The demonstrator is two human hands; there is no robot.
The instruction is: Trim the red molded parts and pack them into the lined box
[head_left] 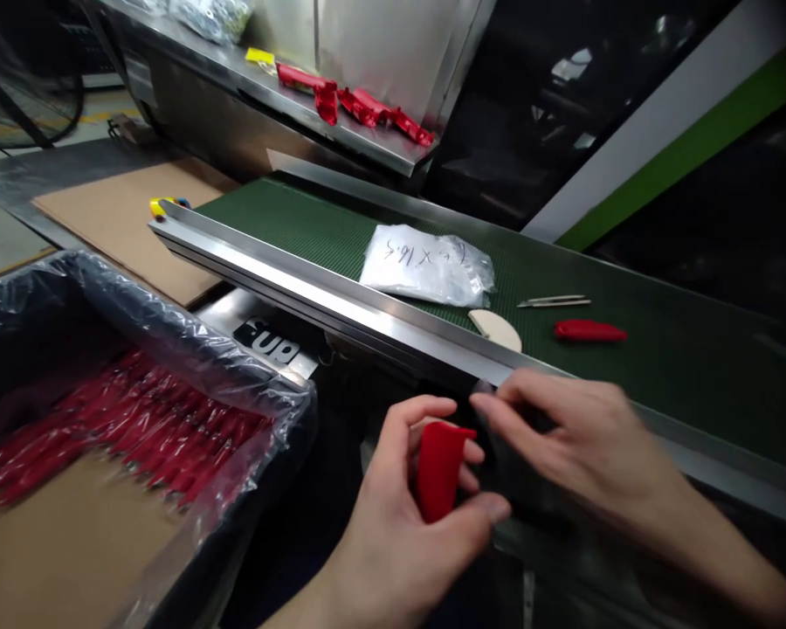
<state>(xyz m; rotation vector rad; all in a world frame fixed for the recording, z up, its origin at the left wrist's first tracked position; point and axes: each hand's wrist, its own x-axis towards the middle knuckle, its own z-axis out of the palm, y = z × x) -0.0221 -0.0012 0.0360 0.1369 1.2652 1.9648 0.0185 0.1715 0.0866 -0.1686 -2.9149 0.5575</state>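
Note:
My left hand holds a small red plastic piece upright between thumb and fingers, low in the middle of the view. My right hand hovers just to its right, fingers pointing left with the tips close to the top of the red piece; it is blurred and I cannot see anything in it. Both hands sit in front of the metal rail of a green conveyor belt.
On the belt lie a clear plastic bag with writing, a beige semicircular piece, metal tweezers and another red piece. A bag-lined box with several red parts stands left. More red parts lie on a steel shelf.

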